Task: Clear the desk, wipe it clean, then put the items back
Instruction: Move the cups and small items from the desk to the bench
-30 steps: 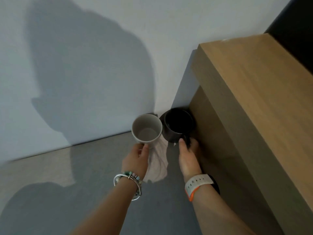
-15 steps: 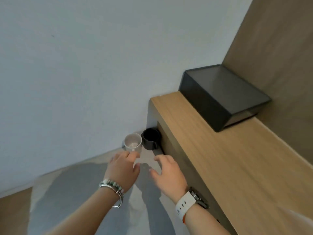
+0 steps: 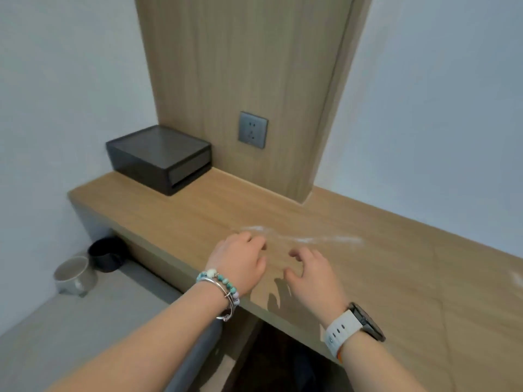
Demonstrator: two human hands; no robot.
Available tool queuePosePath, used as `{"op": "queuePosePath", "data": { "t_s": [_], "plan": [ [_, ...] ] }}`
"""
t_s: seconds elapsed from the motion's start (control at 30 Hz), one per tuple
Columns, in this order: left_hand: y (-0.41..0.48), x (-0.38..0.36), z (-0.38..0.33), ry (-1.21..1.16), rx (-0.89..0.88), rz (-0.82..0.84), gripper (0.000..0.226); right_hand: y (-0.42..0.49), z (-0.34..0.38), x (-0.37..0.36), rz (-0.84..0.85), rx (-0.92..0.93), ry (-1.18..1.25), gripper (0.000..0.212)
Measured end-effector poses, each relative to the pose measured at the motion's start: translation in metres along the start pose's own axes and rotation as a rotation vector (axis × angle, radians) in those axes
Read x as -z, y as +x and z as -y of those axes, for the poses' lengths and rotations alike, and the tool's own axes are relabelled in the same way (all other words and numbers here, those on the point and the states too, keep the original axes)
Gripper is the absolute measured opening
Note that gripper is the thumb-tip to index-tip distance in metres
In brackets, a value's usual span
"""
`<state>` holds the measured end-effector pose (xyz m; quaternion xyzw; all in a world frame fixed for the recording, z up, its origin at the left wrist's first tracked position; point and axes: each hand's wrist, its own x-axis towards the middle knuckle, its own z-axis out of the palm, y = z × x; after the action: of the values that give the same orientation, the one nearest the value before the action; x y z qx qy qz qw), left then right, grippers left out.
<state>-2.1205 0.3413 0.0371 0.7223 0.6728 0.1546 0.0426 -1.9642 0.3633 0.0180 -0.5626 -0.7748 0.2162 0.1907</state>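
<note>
Hands, up from the floor (image 3: 85, 335), now hover over the desk (image 3: 396, 264) — left hand (image 3: 240, 264) and right hand (image 3: 311, 275) both empty, fingers loosely curled. Box (image 3: 158, 157) stands ahead-left of them — left hand nearer.

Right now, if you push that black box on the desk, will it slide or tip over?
The black box looks low and wide, so it would probably slide rather than tip. The desk top looks smooth, which should help. Its walls look like tinted plastic, so it is likely light.
</note>
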Motion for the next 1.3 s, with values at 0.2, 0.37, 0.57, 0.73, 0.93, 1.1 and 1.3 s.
{"op": "queuePosePath", "data": {
  "t_s": [0.2, 0.37, 0.57, 0.73, 0.93, 1.1, 1.3],
  "plan": [
    [0.009, -0.059, -0.195, -0.04, -0.27, 0.09, 0.03, -0.104, -0.155, 0.098, -0.1, -0.286, 0.011, 0.034],
    [-0.001, -0.106, -0.359, -0.14, -0.429, 0.175, 0.03, -0.192, -0.27, 0.177, -0.177, -0.486, 0.036, 0.032],
    [0.001, -0.145, -0.506, -0.188, -0.61, 0.257, 0.029, -0.27, -0.369, 0.245, -0.28, -0.69, 0.002, 0.031],
    [0.022, -0.177, -0.598, -0.203, -0.732, 0.308, 0.029, -0.304, -0.442, 0.289, -0.332, -0.832, -0.009, 0.026],
    [0.053, -0.211, -0.689, -0.169, -0.828, 0.379, 0.029, -0.311, -0.513, 0.341, -0.422, -0.927, 0.004, 0.025],
    [0.067, -0.23, -0.762, -0.133, -0.887, 0.437, 0.029, -0.331, -0.566, 0.372, -0.516, -1.0, 0.081, 0.022],
    [0.063, -0.256, -0.865, -0.133, -0.912, 0.452, 0.031, -0.378, -0.653, 0.425, -0.527, -1.029, 0.068, 0.025]
  ]
}}
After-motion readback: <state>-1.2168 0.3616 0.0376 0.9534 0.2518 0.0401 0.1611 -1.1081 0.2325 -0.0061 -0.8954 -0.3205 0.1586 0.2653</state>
